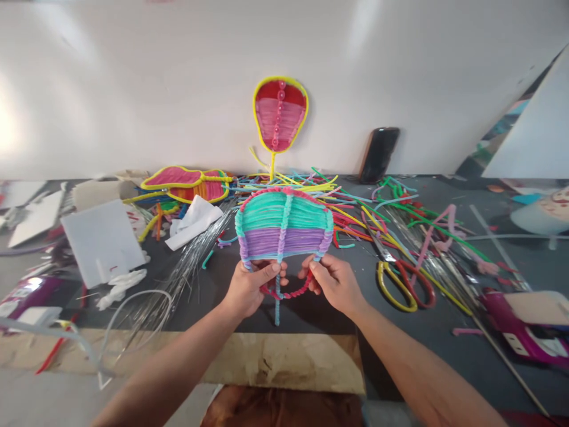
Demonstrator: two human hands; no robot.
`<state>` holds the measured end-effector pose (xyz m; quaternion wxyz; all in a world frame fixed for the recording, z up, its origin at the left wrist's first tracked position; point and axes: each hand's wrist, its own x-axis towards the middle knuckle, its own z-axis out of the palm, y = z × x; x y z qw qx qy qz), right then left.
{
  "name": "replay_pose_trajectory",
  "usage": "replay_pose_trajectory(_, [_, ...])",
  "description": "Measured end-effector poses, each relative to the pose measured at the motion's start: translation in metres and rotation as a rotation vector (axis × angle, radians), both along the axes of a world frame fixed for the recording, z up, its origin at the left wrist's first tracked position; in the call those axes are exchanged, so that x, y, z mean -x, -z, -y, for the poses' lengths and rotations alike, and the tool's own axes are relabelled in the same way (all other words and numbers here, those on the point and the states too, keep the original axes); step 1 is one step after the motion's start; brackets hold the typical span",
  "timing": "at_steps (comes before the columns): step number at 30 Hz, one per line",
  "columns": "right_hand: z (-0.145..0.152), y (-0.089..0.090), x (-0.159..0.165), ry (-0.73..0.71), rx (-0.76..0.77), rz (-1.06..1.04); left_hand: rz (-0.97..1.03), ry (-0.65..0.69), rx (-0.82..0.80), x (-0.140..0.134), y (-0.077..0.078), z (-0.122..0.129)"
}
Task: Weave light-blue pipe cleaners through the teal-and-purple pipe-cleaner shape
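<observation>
Between my two hands is a pipe-cleaner leaf shape [284, 237], banded green above and purple below, with a twisted stem running down its middle. Its rim is pink-red at the top and dark red along the open bottom loop. My left hand [254, 284] pinches the lower left of the frame, thumb near the central stem. On the other side, my right hand [333, 281] grips the lower right of the rim, fingers closed around the red part. Parts of the frame are hidden behind the fingers. The stem's blue end hangs below both hands.
A finished pink-and-red piece with yellow rim [281, 115] stands against the white wall. Scissors [400, 281] lie to the right, near loose pipe cleaners [351, 207]. A phone [379, 154] leans behind. Wires [191, 249], white card [104, 243] and a purple glue gun [524, 326] surround the work.
</observation>
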<state>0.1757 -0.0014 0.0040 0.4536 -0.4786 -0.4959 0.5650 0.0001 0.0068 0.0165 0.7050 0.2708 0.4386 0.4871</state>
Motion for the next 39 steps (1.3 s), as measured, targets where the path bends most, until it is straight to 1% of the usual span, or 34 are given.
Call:
replay_pose_trajectory(3, [0.001, 0.000, 0.001, 0.020, -0.009, 0.039, -0.022, 0.001, -0.029, 0.000, 0.001, 0.001])
replay_pose_trajectory(6, [-0.002, 0.004, -0.003, -0.037, -0.041, 0.036, -0.028, -0.015, -0.039, 0.004, -0.001, -0.004])
replay_pose_trajectory(8, [-0.007, 0.009, -0.008, -0.093, -0.061, 0.047, -0.007, -0.075, -0.050, 0.010, -0.005, -0.012])
replay_pose_trajectory(9, [-0.010, 0.012, -0.011, -0.099, -0.072, 0.069, 0.009, -0.112, -0.059, 0.014, -0.006, -0.017])
replay_pose_trajectory(12, [-0.018, 0.019, -0.018, -0.024, -0.118, 0.158, 0.093, -0.243, -0.137, 0.029, -0.008, -0.035])
replay_pose_trajectory(14, [-0.021, 0.022, -0.021, 0.040, -0.152, 0.199, 0.142, -0.285, -0.168, 0.038, -0.006, -0.046])
replay_pose_trajectory(16, [-0.025, 0.021, -0.024, 0.084, -0.183, 0.238, 0.168, -0.341, -0.186, 0.045, -0.001, -0.054])
replay_pose_trajectory(18, [-0.032, 0.018, -0.026, 0.088, -0.229, 0.326, 0.177, -0.372, -0.191, 0.049, 0.003, -0.057])
replay_pose_trajectory(20, [-0.047, 0.012, -0.027, 0.048, -0.320, 0.518, 0.187, -0.378, -0.186, 0.051, 0.006, -0.058])
replay_pose_trajectory(22, [-0.068, 0.005, -0.025, 0.006, -0.461, 0.806, 0.199, -0.374, -0.176, 0.051, 0.007, -0.057])
replay_pose_trajectory(25, [-0.106, -0.004, -0.014, 0.011, -0.553, 0.941, 0.227, -0.377, -0.167, 0.052, 0.009, -0.056])
replay_pose_trajectory(27, [-0.128, -0.005, -0.004, -0.005, -0.583, 1.000, 0.255, -0.401, -0.163, 0.053, 0.009, -0.055])
replay_pose_trajectory(30, [-0.151, -0.002, 0.010, -0.002, -0.601, 1.057, 0.286, -0.438, -0.164, 0.055, 0.008, -0.054])
replay_pose_trajectory(33, [-0.159, 0.001, 0.012, -0.010, -0.592, 1.061, 0.293, -0.441, -0.154, 0.058, 0.006, -0.053])
replay_pose_trajectory(36, [-0.156, -0.004, 0.000, 0.005, -0.573, 1.010, 0.306, -0.450, -0.128, 0.059, 0.005, -0.052])
replay_pose_trajectory(39, [-0.145, -0.013, -0.019, 0.111, -0.538, 0.925, 0.324, -0.460, -0.100, 0.059, 0.005, -0.054])
